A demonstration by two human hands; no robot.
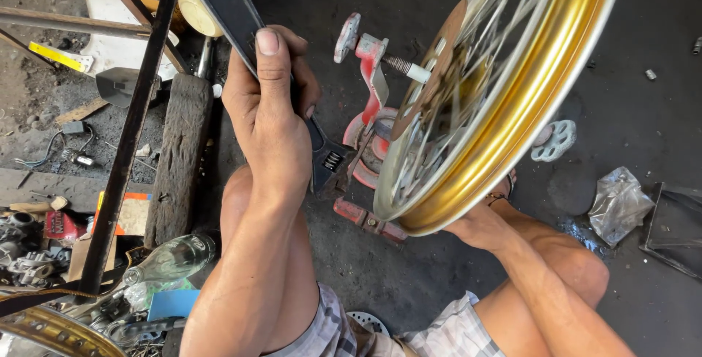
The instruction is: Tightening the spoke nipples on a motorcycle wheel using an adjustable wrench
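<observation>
Dirty floor (643,28) w/ scattered parts; left hand (267,119) grips wrench (234,13), right hand (479,225) under gold rim (512,108), grip unclear.

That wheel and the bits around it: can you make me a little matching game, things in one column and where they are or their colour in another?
Things:
1. wheel rim
2. adjustable wrench
3. glass bottle
4. truing stand

Descriptions:
A. red, standing on the floor and carrying the wheel's axle
B. gold, steadied from below by the right hand
C. clear, lying on its side at lower left
D. black, gripped in the left hand

Pairs: 1-B, 2-D, 3-C, 4-A
</observation>
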